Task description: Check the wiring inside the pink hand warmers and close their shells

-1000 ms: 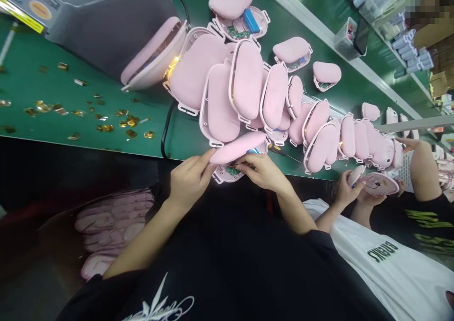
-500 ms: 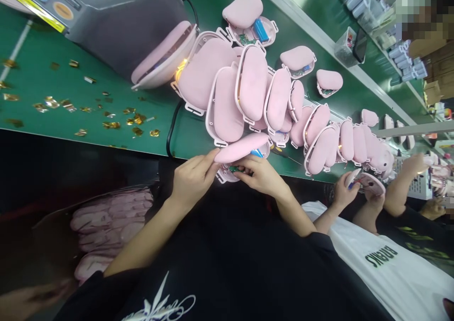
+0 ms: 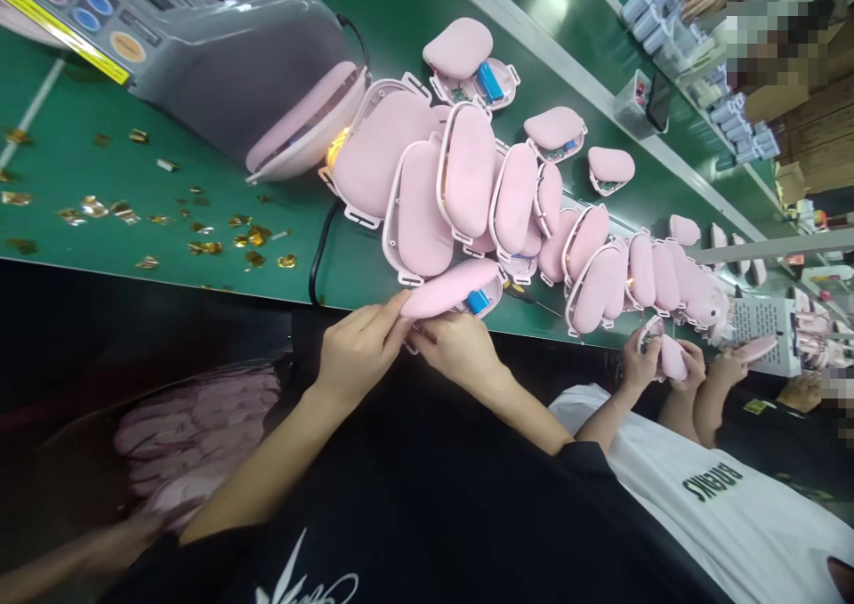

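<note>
My left hand (image 3: pixel 357 348) pinches the left end of a pink padded cover (image 3: pixel 450 289) between thumb and fingers. The cover is tilted up from its pale pink shell (image 3: pixel 492 297), which lies at the table's front edge. A blue block (image 3: pixel 478 301), perhaps a battery, shows inside the shell. My right hand (image 3: pixel 463 350) is beneath the raised cover, fingers curled together inside the shell. Its fingertips are partly hidden, and what they hold cannot be made out.
Several similar half-open pink cases (image 3: pixel 420 204) lie in a row along the green table (image 3: pixel 374 17). A grey machine (image 3: pixel 233 79) stands at left, near gold foil scraps (image 3: pixel 257 233). A screwdriver (image 3: pixel 534 300) lies beside the cases. At right, a co-worker's hands (image 3: pixel 640 364) handle another case.
My right hand has moved left, further under the cover, and the green circuit board is now hidden. My left hand keeps its pinch. The view has shifted slightly.
</note>
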Action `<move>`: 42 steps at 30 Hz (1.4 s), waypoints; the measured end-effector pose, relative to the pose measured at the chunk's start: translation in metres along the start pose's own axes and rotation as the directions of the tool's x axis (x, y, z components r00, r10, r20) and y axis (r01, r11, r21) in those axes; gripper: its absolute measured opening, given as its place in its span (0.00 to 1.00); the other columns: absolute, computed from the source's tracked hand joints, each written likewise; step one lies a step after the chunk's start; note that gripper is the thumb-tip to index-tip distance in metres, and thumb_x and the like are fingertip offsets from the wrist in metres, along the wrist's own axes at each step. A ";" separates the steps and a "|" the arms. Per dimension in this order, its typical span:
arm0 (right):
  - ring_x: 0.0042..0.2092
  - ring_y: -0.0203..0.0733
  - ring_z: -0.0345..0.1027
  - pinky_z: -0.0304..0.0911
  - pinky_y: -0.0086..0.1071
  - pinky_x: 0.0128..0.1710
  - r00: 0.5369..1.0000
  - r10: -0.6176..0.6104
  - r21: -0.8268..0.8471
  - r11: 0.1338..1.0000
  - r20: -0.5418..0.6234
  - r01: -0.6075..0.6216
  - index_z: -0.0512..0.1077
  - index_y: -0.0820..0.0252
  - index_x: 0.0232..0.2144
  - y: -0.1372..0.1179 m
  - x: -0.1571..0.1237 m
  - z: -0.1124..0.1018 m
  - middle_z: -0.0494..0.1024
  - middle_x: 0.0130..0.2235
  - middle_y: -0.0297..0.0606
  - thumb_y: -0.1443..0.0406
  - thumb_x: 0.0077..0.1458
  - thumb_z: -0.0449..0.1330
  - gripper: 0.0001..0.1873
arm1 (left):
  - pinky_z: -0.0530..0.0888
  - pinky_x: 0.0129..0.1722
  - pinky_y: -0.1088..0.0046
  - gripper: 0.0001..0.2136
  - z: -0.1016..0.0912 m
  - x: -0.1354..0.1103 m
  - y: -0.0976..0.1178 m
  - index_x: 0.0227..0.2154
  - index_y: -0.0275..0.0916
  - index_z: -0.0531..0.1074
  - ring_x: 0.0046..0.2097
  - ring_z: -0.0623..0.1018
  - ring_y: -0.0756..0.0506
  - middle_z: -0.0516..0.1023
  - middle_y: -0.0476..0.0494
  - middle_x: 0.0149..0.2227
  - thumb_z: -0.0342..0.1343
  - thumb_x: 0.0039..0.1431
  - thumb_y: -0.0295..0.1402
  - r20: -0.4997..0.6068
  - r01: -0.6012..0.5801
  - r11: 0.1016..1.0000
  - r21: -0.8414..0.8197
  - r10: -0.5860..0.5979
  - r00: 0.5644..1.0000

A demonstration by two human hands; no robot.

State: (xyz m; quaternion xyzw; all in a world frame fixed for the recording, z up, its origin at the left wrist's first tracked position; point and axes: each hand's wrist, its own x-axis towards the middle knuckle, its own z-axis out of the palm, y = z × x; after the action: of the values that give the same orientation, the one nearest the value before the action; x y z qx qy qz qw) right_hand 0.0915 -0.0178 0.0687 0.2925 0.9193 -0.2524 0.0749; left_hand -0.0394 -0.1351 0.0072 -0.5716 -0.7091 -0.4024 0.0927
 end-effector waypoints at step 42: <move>0.47 0.44 0.82 0.77 0.36 0.52 0.963 -0.225 0.245 0.935 -0.149 0.256 0.85 0.58 0.45 0.027 -0.004 -0.002 0.87 0.45 0.42 0.65 0.69 0.68 0.06 | 0.74 0.34 0.70 0.12 -0.002 0.004 -0.004 0.57 0.31 0.78 0.31 0.85 0.44 0.87 0.42 0.34 0.58 0.75 0.28 -0.023 0.017 0.999 0.041 -0.016 1.000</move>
State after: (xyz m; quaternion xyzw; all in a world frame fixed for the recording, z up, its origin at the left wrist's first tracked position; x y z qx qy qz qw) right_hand 0.1107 -0.0001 0.0607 0.1995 0.9094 -0.3614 -0.0507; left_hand -0.0444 -0.1334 0.0088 -0.5590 -0.7209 -0.3950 0.1090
